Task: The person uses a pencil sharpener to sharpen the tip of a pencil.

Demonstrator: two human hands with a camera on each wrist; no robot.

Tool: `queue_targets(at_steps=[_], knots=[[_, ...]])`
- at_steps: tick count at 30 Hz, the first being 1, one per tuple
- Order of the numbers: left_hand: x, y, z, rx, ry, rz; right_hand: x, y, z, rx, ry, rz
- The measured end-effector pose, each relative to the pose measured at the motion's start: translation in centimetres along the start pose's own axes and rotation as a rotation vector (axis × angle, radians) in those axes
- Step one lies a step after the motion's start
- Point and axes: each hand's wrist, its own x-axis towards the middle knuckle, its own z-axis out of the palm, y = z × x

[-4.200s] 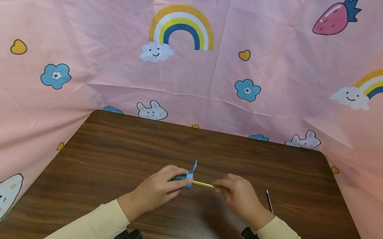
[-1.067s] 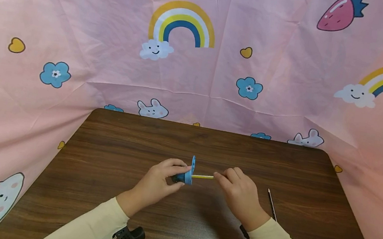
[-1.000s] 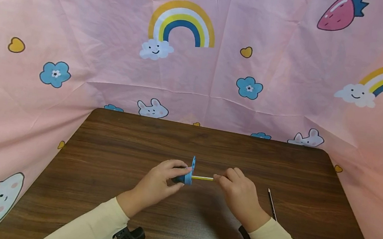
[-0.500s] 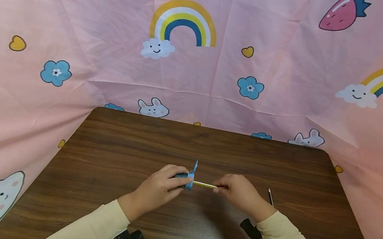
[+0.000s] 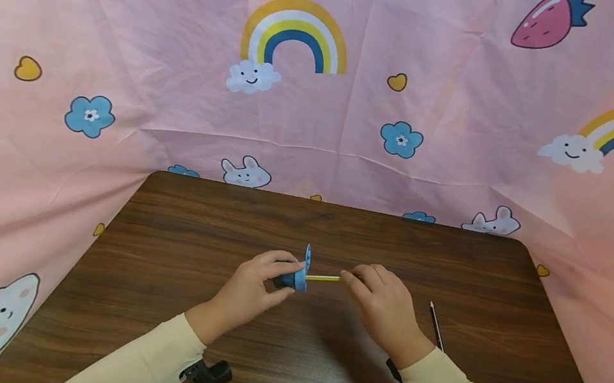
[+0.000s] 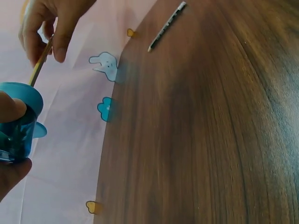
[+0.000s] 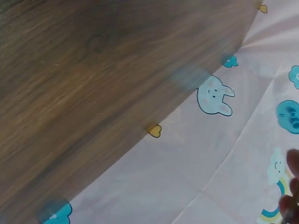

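My left hand grips a blue pencil sharpener with a see-through dark-blue body, held sideways above the table. Its round flip lid stands up from the rim. A yellow pencil has one end inside the sharpener's opening, so its tip is hidden. The pencil's other end is pinched between the thumb and fingers of my right hand. In the left wrist view the sharpener and pencil show at the left edge. Only fingertips of the right hand appear in the right wrist view.
A second pencil, dark with a pale tip, lies on the brown wooden table beyond my right wrist. Behind the table hangs a pink printed cloth. Black wrist cameras are strapped under the sleeves.
Over these seconds my right hand twists back and forth on the pencil, while the left hand tilts the sharpener. Since half a second ago both hands have risen slightly. The pencil stays inserted.
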Motion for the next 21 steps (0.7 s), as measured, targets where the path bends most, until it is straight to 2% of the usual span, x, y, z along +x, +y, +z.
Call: queue_targets(at_steps=[4,6,8,10,13,17,19,21], knots=[[0.0,0.4,0.0,-0.025,-0.037,-0.056,-0.3,0.0,0.4,-0.029,0.074,-0.023],[0.0,0.5,0.0,-0.019,-0.057,-0.060,-0.5,-0.1,0.4,-0.028,0.086,-0.010],[0.0,0.6,0.1,0.016,-0.068,-0.028,-0.7,-0.3,0.3,-0.016,0.067,0.020],[-0.1,0.5,0.3,0.068,-0.063,0.039,-0.7,-0.6,0.1,0.010,0.017,0.066],[-0.1,0.3,0.5,0.154,-0.036,0.189,-0.4,-0.8,-0.7,0.140,-0.136,0.181],[-0.3,-0.1,0.8,0.206,-0.001,0.378,0.5,-0.2,-2.1,0.493,-0.452,0.427],[-0.5,-0.3,0.8,0.207,0.005,0.434,1.0,0.5,-2.4,0.652,-0.589,0.536],[-0.6,-0.4,0.9,0.205,0.016,0.460,1.3,1.0,-2.6,0.739,-0.674,0.590]])
